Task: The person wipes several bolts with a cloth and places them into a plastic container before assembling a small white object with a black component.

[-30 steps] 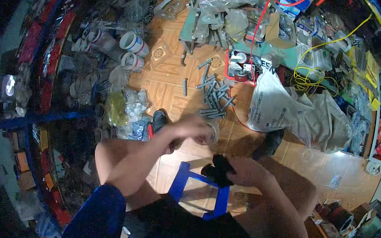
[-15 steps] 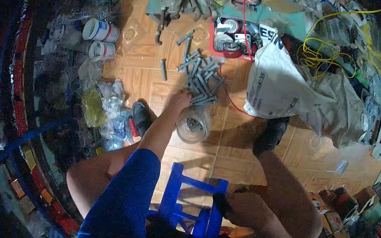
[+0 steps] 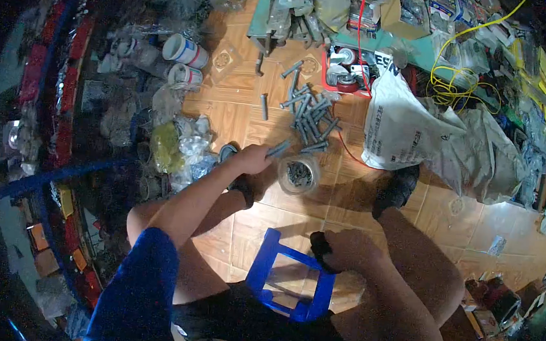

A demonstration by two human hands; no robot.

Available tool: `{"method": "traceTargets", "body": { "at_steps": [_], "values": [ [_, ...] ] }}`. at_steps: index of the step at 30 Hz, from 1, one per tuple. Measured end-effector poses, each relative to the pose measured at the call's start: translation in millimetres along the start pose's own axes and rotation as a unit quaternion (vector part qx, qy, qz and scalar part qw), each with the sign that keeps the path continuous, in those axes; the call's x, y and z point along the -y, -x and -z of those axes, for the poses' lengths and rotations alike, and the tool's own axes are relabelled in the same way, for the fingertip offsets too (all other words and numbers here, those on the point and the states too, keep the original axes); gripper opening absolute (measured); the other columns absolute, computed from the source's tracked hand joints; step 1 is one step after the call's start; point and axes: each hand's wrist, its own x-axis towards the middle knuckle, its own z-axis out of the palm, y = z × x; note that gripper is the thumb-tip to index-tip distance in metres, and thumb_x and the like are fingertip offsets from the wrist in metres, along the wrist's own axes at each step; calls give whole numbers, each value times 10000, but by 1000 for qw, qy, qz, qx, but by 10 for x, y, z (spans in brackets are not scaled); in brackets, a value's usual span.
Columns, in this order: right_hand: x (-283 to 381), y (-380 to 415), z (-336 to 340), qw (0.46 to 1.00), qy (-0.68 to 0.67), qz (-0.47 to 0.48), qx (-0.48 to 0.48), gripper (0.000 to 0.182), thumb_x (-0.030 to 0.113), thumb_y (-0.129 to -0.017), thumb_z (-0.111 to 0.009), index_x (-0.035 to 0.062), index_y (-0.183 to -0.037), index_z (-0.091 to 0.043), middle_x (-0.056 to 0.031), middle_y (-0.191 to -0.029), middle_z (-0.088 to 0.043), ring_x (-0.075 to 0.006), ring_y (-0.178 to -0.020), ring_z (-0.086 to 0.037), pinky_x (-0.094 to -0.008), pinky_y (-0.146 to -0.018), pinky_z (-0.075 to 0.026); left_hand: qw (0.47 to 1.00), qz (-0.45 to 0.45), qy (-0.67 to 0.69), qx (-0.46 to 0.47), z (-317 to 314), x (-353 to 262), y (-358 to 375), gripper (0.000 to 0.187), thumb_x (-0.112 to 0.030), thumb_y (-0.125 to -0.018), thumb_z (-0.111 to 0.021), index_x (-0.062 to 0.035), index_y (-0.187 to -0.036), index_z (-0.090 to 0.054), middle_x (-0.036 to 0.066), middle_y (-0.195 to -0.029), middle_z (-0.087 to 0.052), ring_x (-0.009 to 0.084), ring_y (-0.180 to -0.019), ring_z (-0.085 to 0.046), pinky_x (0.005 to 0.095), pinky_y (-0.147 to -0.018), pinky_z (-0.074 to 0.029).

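A grey bolt [image 3: 279, 149] was pinched by the left hand [image 3: 252, 159] beside the jar [image 3: 299, 174]; dropping it in seemed next. A black rag [image 3: 319, 246] was gripped by the right hand [image 3: 350, 251].

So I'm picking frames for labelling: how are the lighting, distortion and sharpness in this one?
Head view: strong fisheye, black corners, edges bowed. Light falls on the orange tiled floor; shelves at the rim sink into dark. The pile of grey metal bolts is fairly sharp; the left hand holding one grey bolt is slightly soft.
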Motion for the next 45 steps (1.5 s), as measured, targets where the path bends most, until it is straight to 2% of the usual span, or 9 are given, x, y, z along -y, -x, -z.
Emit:
{"method": "traceTargets", "body": {
  "at_steps": [4,11,21,24,27,33,37,41,45],
  "values": [
    [133,-102,-158,1000,19,6,20,396,353,-915,-440,23,-930,-659,-216,-888,-682,-396,-810,-674,-498,-759,-539,998,-57,-28,-15,-130,-344,401,354,-314,-856,-610,28,-940,-646,257,-938,-665,408,-899,-656,481,-786,-527],
    [175,-100,-286,997,-17,-4,80,359,316,-877,-501,5,-929,-674,-230,-902,-685,-378,-854,-682,-484,-817,-529,984,-51,-164,-53,-1305,-479,-310,219,-199,-766,-676,-24,-896,-702,185,-876,-685,347,-838,-679,454,-724,-554],
    [-1,-122,-185,997,-43,-8,69,377,327,-838,-541,2,-1007,-632,-216,-939,-689,-384,-837,-680,-498,-787,-540,966,-76,-158,-191,-1534,-325,-573,194,-181,-796,-618,-52,-934,-663,184,-870,-672,364,-789,-674,465,-672,-541],
    [-45,-153,-253,998,-41,11,45,378,333,-850,-527,-3,-994,-623,-222,-899,-687,-384,-830,-680,-503,-776,-539,980,10,-119,-158,-1490,-377,-593,161,-167,-827,-586,-47,-912,-650,194,-876,-669,386,-745,-663,495,-651,-530],
    [-39,-201,-264,998,-47,14,46,375,339,-865,-511,-3,-981,-615,-225,-856,-683,-382,-815,-682,-511,-752,-539,973,-137,-33,-185,-914,-410,-480,159,-185,-860,-567,-49,-890,-644,194,-867,-669,393,-711,-653,503,-631,-526],
    [-107,-221,-361,997,-68,27,38,348,343,-887,-497,28,-995,-600,-209,-811,-680,-387,-747,-680,-518,-690,-540,961,62,168,-211,-368,-230,-1670,373,-271,-878,-582,-185,-1239,-546,229,-1168,-592,388,-1047,-597,475,-868,-496],
    [-184,-227,-302,990,-128,9,63,367,346,-830,-572,25,-1010,-575,-210,-844,-676,-397,-800,-675,-506,-717,-530,984,10,29,-175,-760,26,-2351,702,-349,-820,-678,-227,-1444,-381,207,-1377,-475,405,-1229,-492,451,-1009,-435],
    [-168,-131,-252,992,-120,11,-32,342,337,-971,-399,99,-919,-639,-178,-710,-658,-359,-625,-664,-516,-590,-528,983,58,11,-172,-823,-141,-2282,818,-408,-737,-761,-187,-1438,-401,209,-1379,-473,400,-1224,-490,456,-1025,-419],
    [-245,-166,-309,991,-119,32,47,367,364,-872,-527,24,-1001,-576,-209,-767,-671,-390,-732,-681,-515,-668,-543,981,10,-53,-188,-1050,51,-2407,719,-381,-715,-790,-149,-1338,-517,176,-1258,-577,364,-1142,-549,432,-977,-452]
  ]
}}
